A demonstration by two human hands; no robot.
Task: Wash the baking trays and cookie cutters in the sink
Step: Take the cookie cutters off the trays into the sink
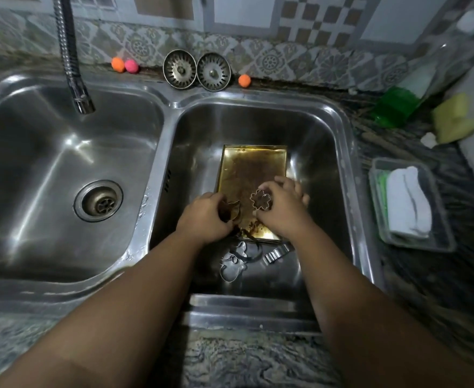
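A greasy, browned baking tray (248, 169) lies flat in the right sink basin (322, 152). Over its near end, my right hand (282, 212) pinches a flower-shaped cookie cutter (261, 200). My left hand (206, 218) grips a dark, curved cookie cutter (234, 211) just left of it. More metal cutters lie on the basin floor in front of the tray: a large figure-shaped one (233, 264) and a small ridged one (276, 253). Part of the tray's near edge is hidden by my hands.
The left basin (48, 169) holds only its drain (99, 201), with the flexible tap (74, 68) hanging above it. Two sink strainers (196, 70) and small coloured balls (125, 65) line the back ledge. On the right counter are a green bottle (395, 107), a yellow sponge (452, 119) and a plastic tub with a white cloth (409, 203).
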